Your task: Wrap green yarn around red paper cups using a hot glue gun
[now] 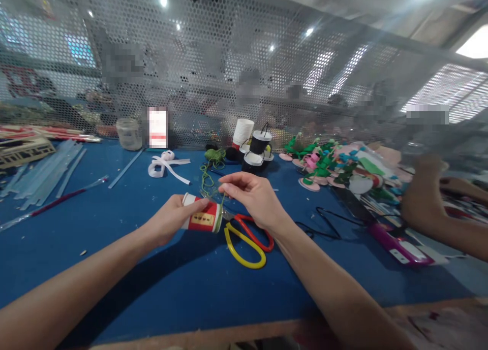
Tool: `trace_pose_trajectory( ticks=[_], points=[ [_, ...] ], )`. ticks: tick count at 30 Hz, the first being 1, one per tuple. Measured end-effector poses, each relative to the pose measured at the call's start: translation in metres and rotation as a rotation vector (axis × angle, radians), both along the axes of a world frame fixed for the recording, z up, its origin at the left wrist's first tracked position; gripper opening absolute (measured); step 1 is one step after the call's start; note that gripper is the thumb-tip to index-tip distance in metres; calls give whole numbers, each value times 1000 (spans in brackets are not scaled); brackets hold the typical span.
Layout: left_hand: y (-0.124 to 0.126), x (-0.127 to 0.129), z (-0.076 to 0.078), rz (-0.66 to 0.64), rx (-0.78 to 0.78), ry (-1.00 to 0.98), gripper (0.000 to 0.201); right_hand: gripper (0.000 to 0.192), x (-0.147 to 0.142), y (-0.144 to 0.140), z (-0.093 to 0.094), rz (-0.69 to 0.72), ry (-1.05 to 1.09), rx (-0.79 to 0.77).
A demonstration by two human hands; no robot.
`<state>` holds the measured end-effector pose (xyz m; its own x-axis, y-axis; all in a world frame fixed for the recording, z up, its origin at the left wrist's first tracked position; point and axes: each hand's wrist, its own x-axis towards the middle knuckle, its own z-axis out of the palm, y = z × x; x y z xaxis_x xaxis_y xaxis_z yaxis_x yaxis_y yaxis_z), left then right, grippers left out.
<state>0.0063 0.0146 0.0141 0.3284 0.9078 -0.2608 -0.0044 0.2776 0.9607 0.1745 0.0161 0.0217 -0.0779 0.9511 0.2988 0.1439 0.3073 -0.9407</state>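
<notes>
Left hand (173, 220) grips the red cup (202, 219) sideways; right hand (253, 195) fingers pinch green string (209, 180) at its rim, not yet fastened, scissors (246, 235) near.

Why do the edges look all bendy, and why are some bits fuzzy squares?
Head view: the wide lens bows the blue table and the mesh screen toward the edges. Ceiling lights glare through the mesh as bright spots. Some patches behind it are blurred into blocks. The left hand holding the red paper cup and the right hand look sharp, with soft shadows beneath the arms.
</notes>
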Motion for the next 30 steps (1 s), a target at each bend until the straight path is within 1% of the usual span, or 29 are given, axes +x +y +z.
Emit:
trace_pose_trajectory(
  ticks=[5, 10, 14, 23, 30],
  points=[
    [-1, 1, -2, -29, 13, 3, 21, 15, 0, 3, -4, -19, -36, 3],
    [-3, -2, -8, -36, 115, 27, 25, 14, -1, 5, -6, -28, -72, -16],
    [-2, -3, -12, -30, 157, 33, 26, 14, -1, 5, -7, -46, -98, -33],
    [-3, -2, -10, -33, 174, 27, 27, 11, -2, 3, -6, -8, -133, -57],
    [-6, -1, -8, 19, 203, 38, 25, 10, -3, 2, -5, -12, -141, -89]
  ],
)
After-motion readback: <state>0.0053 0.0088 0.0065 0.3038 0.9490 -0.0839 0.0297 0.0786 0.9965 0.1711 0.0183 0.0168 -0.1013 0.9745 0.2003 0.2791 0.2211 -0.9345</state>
